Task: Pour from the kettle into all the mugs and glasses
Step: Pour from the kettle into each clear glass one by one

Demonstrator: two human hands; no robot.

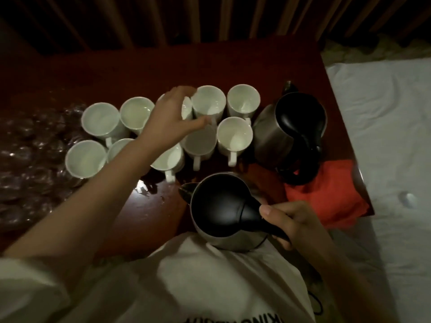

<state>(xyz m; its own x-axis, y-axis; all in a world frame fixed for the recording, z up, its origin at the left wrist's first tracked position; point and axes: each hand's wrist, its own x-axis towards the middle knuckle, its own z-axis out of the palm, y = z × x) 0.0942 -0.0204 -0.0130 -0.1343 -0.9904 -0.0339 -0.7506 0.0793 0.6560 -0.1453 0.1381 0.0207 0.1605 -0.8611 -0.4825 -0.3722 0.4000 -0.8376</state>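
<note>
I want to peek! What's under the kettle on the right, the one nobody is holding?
The second kettle stands on the wooden table, with its handle end over an orange cloth. The spot directly beneath its body is covered, so a base cannot be seen.

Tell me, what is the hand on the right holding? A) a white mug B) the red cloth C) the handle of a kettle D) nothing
C: the right hand has its fingers curled round the black handle of the near kettle, held low in front of the person, while the red cloth lies untouched on the table.
</note>
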